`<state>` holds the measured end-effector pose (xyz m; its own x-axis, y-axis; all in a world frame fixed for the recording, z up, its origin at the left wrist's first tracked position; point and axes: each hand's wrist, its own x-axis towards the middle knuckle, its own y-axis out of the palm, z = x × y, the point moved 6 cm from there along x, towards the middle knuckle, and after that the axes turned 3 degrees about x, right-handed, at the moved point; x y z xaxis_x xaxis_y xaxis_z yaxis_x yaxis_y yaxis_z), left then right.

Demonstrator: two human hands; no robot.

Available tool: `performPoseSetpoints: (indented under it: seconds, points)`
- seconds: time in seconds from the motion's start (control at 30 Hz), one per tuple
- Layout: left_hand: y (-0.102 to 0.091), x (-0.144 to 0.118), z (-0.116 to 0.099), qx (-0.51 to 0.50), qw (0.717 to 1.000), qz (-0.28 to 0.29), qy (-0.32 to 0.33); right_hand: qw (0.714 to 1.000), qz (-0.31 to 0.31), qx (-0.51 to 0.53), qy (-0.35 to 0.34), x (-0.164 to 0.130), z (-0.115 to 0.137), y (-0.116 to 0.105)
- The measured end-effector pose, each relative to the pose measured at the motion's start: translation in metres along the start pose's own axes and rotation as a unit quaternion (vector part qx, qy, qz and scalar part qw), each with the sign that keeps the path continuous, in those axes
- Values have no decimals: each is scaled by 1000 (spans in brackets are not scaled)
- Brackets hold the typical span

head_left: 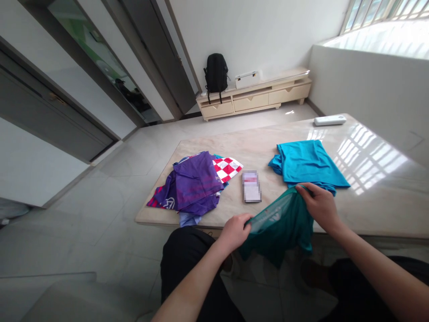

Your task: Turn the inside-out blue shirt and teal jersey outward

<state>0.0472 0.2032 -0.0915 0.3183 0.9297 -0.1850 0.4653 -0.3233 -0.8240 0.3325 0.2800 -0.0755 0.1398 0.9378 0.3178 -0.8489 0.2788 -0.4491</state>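
Note:
A thin teal-green shirt [278, 230] is stretched between my two hands, hanging down past the table's front edge. My left hand [235, 232] is closed on one end of its upper edge. The other end is pinched by my right hand [318, 203], higher up and over the table. Just beyond my right hand lies a folded blue shirt [306, 163], with more blue cloth underneath. To the left on the table is a heap of clothes with a purple shirt [196, 179] on top and a red-and-white checked cloth [228, 169] showing beside it.
A phone [251, 187] lies on the marble table [234, 145] between the two piles. At the far right corner sits a white oblong case [330, 120]. By the wall, a low cabinet [251, 102] carries a black backpack [216, 76] and a white box [247, 79].

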Motion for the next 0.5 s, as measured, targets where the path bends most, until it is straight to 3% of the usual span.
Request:
performPoseSetpoints:
  seconds: [0.13,0.23,0.37,0.5]
  points:
    - [2,-1,2,5,1000,3,-19,999,-34,19,34,8,-6,-12]
    - [-4,-1,1,-52,998,-32,-10,997,-41,66,19,10,-2,-16]
    - [-16,-4,-3,-121,989,-81,18,993,-8,112,20,10,-2,-11]
    - [-21,-7,-3,-100,989,-108,12,988,41,134,70,12,-9,-5]
